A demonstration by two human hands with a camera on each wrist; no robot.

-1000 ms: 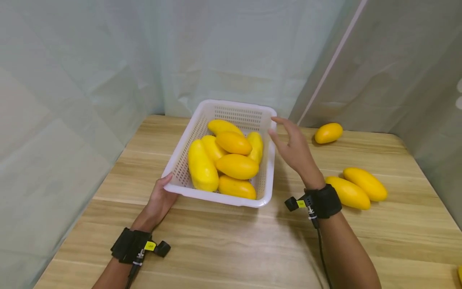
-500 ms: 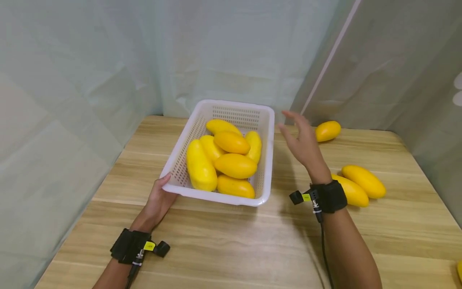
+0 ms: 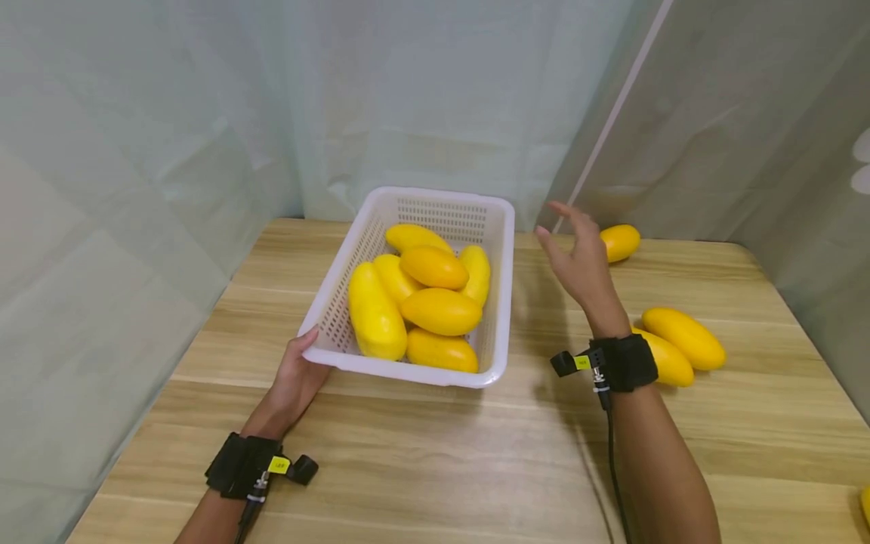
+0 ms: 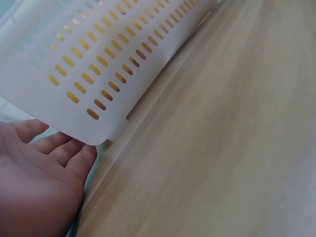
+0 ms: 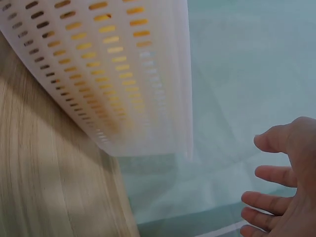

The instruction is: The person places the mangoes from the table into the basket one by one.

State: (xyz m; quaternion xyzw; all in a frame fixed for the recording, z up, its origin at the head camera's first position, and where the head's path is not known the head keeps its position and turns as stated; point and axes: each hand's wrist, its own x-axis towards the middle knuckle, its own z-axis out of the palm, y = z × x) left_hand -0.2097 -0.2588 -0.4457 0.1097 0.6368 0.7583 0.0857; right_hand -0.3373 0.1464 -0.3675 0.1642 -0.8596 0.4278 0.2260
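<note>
We see the left grip (image 3: 297, 385) angled forward, grasping the near left corner of the white basket (image 3: 401, 370), thumb over the rim and fingers beneath it. The basket is ahead and to the right of that grip, with yellow fruits (image 3: 442, 311) piled inside. The right grip (image 3: 582, 261) is released, raised beside the basket and apart from it, thumb and fingers spread. We find a lone fruit (image 3: 623, 243) partly hidden behind it, and two fruits (image 3: 683, 338) side by side on the bench (image 3: 435, 468), right of that grip and close to its wrist strap (image 3: 624, 364).
</note>
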